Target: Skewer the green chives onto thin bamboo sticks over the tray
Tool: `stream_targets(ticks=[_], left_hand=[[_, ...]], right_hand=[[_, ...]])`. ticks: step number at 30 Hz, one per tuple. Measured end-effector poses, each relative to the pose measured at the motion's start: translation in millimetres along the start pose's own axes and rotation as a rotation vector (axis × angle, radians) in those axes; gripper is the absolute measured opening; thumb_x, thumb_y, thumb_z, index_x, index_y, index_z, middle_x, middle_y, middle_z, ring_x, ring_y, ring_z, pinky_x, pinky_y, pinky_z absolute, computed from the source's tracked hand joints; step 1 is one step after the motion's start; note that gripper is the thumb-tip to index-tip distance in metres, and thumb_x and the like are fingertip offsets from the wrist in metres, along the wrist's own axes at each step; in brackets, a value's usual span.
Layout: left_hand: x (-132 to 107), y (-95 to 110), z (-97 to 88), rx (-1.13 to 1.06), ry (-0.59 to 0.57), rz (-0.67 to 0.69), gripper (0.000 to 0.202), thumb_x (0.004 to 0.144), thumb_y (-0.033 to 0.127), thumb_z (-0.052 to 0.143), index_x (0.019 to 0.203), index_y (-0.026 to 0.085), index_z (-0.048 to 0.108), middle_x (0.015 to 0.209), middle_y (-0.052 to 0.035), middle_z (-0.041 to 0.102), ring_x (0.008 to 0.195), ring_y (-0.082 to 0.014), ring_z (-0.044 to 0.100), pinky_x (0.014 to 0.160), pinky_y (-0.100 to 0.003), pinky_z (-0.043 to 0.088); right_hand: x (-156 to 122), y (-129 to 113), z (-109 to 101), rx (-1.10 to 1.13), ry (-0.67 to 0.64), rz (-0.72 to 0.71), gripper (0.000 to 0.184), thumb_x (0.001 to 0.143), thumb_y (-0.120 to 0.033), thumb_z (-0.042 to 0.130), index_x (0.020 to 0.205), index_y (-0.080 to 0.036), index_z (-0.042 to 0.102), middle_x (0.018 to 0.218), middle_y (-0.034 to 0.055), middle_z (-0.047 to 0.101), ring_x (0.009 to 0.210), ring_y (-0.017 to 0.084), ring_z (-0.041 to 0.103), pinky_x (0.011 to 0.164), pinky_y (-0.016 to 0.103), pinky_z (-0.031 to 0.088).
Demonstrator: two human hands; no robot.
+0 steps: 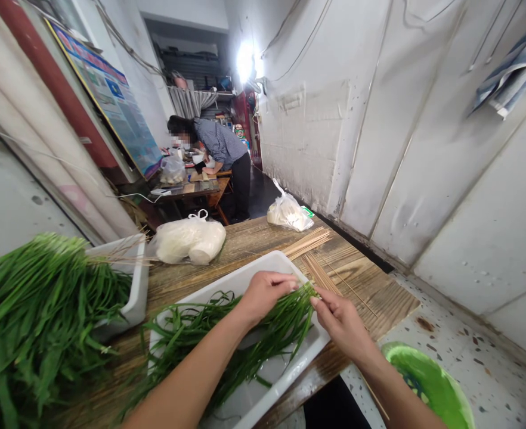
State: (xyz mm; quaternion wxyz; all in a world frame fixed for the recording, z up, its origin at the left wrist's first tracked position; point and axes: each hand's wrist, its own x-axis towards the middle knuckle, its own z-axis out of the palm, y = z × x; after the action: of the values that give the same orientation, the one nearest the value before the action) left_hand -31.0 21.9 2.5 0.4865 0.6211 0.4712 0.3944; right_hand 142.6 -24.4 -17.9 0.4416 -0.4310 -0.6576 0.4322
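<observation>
Long garlic chives (285,316) lie across a white plastic tray (263,411), their pale cut ends gathered at its right corner. Over those ends my left hand (263,295) is closed in a pinch on the chives. Just to the right, my right hand (341,316) is closed with thumb and forefinger at the cut ends. A thin bamboo skewer (374,396) slants out beneath the right forearm, in line with those fingertips. What the fingertips press on is partly hidden.
Skewers (310,243) lie loose behind the tray on the wooden table (392,298). Plastic bags (189,238) stand at the table's back. A second tray (141,280) heaped with chives is on the left. A green basin (451,387) sits on the floor; another person (222,143) bends over a far table.
</observation>
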Motion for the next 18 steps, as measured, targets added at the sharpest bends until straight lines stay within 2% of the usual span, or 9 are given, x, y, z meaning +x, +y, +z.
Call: stream_targets(ticks=[2, 4, 6, 8, 11, 13, 16, 18], left_hand=[[-3.0, 6.2, -1.8, 0.050, -0.168, 0.046, 0.027, 0.070, 0.030, 0.059, 0.090, 0.016, 0.071, 0.092, -0.0052, 0.071, 0.086, -0.0186, 0.062, 0.080, -0.027, 0.046], [-3.5, 9.6, -9.4, 0.151, -0.232, 0.099, 0.029, 0.072, 0.029, 0.057, 0.095, 0.017, 0.069, 0.099, -0.0044, 0.069, 0.090, -0.0180, 0.061, 0.082, -0.026, 0.045], [-1.5, 7.8, -22.4, 0.323, -0.187, 0.112, 0.035, 0.072, 0.023, 0.054, 0.105, 0.018, 0.065, 0.100, -0.0034, 0.068, 0.085, -0.0163, 0.061, 0.079, -0.025, 0.045], [1.5, 1.0, -37.8, 0.539, -0.084, 0.078, 0.042, 0.071, 0.018, 0.050, 0.111, 0.019, 0.061, 0.093, -0.0028, 0.069, 0.076, -0.0153, 0.061, 0.073, -0.025, 0.046], [5.6, -10.9, -57.5, 0.805, 0.093, 0.022, 0.038, 0.073, 0.018, 0.047, 0.107, 0.018, 0.064, 0.089, -0.0048, 0.070, 0.076, -0.0180, 0.061, 0.074, -0.028, 0.045], [7.3, -15.1, -64.4, 0.846, 0.149, 0.032, 0.035, 0.075, 0.021, 0.047, 0.105, 0.020, 0.065, 0.094, -0.0052, 0.070, 0.083, -0.0194, 0.062, 0.078, -0.028, 0.044], [8.9, -15.5, -64.7, 0.795, 0.112, 0.118, 0.032, 0.077, 0.023, 0.047, 0.102, 0.021, 0.066, 0.105, -0.0029, 0.067, 0.096, -0.0181, 0.060, 0.085, -0.026, 0.042], [9.8, -15.4, -60.4, 0.790, 0.100, 0.118, 0.031, 0.079, 0.023, 0.045, 0.101, 0.020, 0.066, 0.104, -0.0033, 0.067, 0.095, -0.0170, 0.060, 0.086, -0.025, 0.042]], right_hand=[[-1.4, 2.5, -0.2, 0.016, 0.022, 0.011, 0.036, 0.088, -0.032, 0.045, 0.115, -0.009, 0.053, 0.052, -0.0080, 0.027, 0.044, 0.008, 0.026, 0.042, 0.021, 0.022], [-3.6, 4.2, -0.7, 0.039, 0.038, 0.011, 0.043, 0.087, -0.033, 0.047, 0.122, -0.008, 0.047, 0.052, -0.0081, 0.029, 0.045, 0.008, 0.028, 0.043, 0.021, 0.023], [-5.9, 5.3, -0.8, 0.073, 0.053, 0.010, 0.046, 0.087, -0.033, 0.046, 0.125, -0.007, 0.043, 0.053, -0.0079, 0.030, 0.045, 0.008, 0.028, 0.043, 0.021, 0.022], [-7.7, 6.3, -0.5, 0.114, 0.081, 0.012, 0.047, 0.088, -0.033, 0.046, 0.125, -0.005, 0.043, 0.053, -0.0078, 0.029, 0.045, 0.008, 0.027, 0.042, 0.021, 0.021], [-8.8, 8.8, 0.2, 0.125, 0.128, 0.013, 0.046, 0.087, -0.034, 0.046, 0.123, -0.004, 0.045, 0.053, -0.0079, 0.026, 0.046, 0.008, 0.025, 0.042, 0.021, 0.019], [-9.0, 10.5, 0.3, 0.104, 0.140, 0.003, 0.045, 0.087, -0.034, 0.047, 0.121, -0.005, 0.047, 0.053, -0.0076, 0.028, 0.046, 0.008, 0.026, 0.042, 0.021, 0.020], [-9.5, 11.6, -0.8, 0.076, 0.120, -0.018, 0.043, 0.086, -0.035, 0.048, 0.119, -0.007, 0.050, 0.053, -0.0068, 0.030, 0.046, 0.008, 0.028, 0.043, 0.021, 0.021], [-10.2, 11.3, -1.7, 0.058, 0.106, -0.009, 0.044, 0.086, -0.036, 0.048, 0.119, -0.007, 0.051, 0.053, -0.0065, 0.031, 0.046, 0.008, 0.027, 0.042, 0.021, 0.021]])
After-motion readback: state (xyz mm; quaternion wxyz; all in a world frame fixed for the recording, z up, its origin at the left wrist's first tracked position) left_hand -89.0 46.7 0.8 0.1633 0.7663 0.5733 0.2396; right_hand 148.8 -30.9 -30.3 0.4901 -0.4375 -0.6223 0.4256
